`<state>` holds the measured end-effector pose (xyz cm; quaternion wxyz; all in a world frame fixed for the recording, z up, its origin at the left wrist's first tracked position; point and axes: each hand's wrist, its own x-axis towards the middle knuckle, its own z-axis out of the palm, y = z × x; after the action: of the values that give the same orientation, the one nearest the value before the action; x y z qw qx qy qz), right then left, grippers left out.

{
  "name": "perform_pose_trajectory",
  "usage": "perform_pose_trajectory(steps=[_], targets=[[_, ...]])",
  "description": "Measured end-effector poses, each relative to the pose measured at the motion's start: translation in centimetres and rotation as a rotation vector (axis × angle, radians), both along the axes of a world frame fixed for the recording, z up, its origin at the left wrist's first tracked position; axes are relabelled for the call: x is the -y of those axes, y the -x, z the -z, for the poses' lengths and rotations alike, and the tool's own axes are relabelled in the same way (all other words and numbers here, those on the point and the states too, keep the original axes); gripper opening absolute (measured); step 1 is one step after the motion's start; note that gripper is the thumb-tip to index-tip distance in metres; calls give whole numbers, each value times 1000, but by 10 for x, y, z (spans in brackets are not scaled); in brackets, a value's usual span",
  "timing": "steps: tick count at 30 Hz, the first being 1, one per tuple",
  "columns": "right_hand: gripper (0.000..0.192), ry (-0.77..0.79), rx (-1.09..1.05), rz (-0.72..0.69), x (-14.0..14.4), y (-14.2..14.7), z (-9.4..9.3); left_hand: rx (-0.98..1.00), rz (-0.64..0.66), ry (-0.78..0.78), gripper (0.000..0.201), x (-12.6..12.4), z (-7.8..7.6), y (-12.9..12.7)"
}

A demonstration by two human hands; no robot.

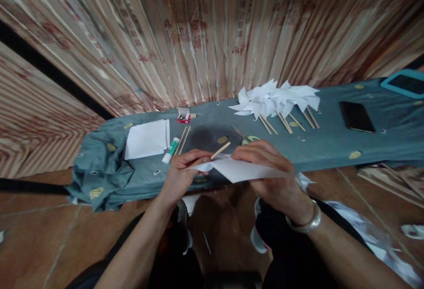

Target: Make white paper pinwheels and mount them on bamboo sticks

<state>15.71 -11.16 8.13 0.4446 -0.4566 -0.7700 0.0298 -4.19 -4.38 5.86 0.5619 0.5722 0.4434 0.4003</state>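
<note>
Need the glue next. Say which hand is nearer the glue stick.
Left. The left hand is just beside the glue stick; the right hand is farther off, across the paper.

Pleated pinkish patterned curtain [205,37] behind; low surface under grey-blue cloth [331,143]; brown tiled floor [43,231].

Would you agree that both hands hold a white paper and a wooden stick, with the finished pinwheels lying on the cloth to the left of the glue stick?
Not quite: in the head view the pinwheels lie right of the glue stick. The left hand and right hand do hold the paper and stick.
</note>
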Motion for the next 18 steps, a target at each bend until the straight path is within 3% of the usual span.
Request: perform_pose_trajectory(steps=[8, 18], targets=[[20, -4, -8, -2, 2, 6, 0, 38, 26, 26, 18, 9, 9, 11], [19, 14, -13, -28, 1, 6, 1, 49, 77, 37, 10, 15, 4, 6]])
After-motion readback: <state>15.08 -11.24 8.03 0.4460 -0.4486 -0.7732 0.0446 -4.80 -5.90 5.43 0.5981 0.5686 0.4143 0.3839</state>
